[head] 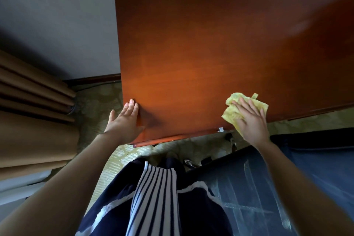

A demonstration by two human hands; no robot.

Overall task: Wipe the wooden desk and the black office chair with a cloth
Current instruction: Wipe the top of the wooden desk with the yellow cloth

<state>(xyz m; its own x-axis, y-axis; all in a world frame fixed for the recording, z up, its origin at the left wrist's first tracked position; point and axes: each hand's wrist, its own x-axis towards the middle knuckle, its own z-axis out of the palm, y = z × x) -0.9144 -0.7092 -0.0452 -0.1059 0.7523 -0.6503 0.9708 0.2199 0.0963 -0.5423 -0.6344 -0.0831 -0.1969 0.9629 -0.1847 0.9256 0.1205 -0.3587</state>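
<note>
the yellow cloth [234, 109] is lying crumpled on the near right part of the wooden desk [210, 48], close to the near edge, with one small corner sticking up on its far side. my right hand [251, 120] is pressing down on it with the fingers spread flat and nearly straight, covering most of the cloth's near half; part of the cloth is hanging just over the desk's edge under my palm. my left hand [125, 120] is resting open on the near left corner of the desk, fingers together and straight, pointing away from me, the palm lying against the left edge. the two hands are well apart along the near edge. the desk top is a glossy reddish brown, and it is filling the far and right part of the view, with its far edge against a pale wall [57, 15].

the black office chair [268, 188] is sitting near me on the right, below the desk's edge, its dark surface showing pale streaks. my striped top and dark clothing [157, 197] are filling the near middle. brown curtains [28, 111] are hanging in folds at the left, and a patterned greenish carpet [99, 105] is showing between the curtains and the desk.
</note>
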